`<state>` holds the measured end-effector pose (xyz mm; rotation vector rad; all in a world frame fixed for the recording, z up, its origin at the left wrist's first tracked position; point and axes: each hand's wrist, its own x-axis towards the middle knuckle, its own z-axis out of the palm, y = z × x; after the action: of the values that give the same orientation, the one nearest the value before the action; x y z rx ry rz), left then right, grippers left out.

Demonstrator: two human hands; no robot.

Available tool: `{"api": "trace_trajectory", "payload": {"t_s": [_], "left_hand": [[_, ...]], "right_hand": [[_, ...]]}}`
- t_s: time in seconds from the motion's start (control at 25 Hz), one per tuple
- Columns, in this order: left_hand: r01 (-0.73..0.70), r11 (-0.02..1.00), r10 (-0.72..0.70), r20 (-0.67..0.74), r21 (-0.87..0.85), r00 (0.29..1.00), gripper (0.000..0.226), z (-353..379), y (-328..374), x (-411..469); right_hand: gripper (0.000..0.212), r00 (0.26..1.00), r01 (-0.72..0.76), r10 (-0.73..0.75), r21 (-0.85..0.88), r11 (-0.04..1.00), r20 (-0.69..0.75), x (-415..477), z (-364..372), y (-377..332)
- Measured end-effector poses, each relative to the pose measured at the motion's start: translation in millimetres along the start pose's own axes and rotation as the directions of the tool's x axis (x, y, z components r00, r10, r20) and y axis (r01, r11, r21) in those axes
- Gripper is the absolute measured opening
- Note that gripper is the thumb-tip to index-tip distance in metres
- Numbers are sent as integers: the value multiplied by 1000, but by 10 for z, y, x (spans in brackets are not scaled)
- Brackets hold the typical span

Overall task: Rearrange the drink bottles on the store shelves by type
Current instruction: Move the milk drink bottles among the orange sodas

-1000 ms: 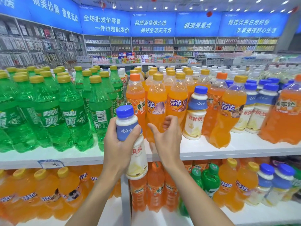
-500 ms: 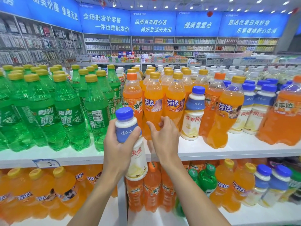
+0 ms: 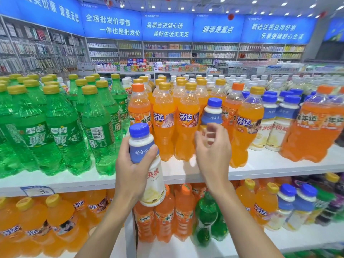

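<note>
The left grip [image 3: 130, 177] was wrapped round a milk bottle [image 3: 153, 185], thumb across its blue band and fingers behind it. It held the bottle in the air in front of the top shelf's [image 3: 270, 164] front edge, blue cap up and the base tilted a little to the right. The right grip [image 3: 213, 153] was raised just beside it, with its fingers [image 3: 212, 131] motion-blurred in front of the lower part of a second milk bottle [image 3: 212, 116]. I could not tell whether that grip had closed on the bottle or only hovered at it. This second bottle stood upright near the front of the top shelf, between orange bottles [image 3: 186, 127] on both sides. Left of the orange group stood a block of green bottles [image 3: 63, 135] with yellow caps. To the right stood more milk bottles [image 3: 279, 123] with blue caps, then larger orange ones at the far right. The lower shelf [image 3: 288, 239] carried a mixed row of orange bottles, a few green ones below the right forearm, and milk bottles further right. A price tag [image 3: 37, 190] marked 3 hung on the top shelf's edge at the left. Blue signs [image 3: 167, 28] with white writing ran along the far walls above stocked racks.
</note>
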<state>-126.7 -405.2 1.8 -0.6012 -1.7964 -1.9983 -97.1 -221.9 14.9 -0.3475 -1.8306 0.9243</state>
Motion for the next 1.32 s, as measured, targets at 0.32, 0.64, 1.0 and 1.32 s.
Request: {"api": "trace_trajectory", "payload": {"t_s": [0.32,0.64,1.0,1.32], "left_hand": [[3,1000,-4,31,19,1000,36,159,-3,-57],[9,1000,-9,9,23,1000,37,87,-17,-77],[23,999,-21,52,-35,998,40,194,5,-53],[60,989,-43,128,-133,991,34,300,-9,-24]], "right_hand": [[70,998,-68,65,-167,984,-22,412,198,247],[67,999,-46,38,-215,976,-38,453,258,275],[71,997,66,-63,-75,995,47,340,57,343],[68,999,11,-18,166,986,41,178,-344,185]]}}
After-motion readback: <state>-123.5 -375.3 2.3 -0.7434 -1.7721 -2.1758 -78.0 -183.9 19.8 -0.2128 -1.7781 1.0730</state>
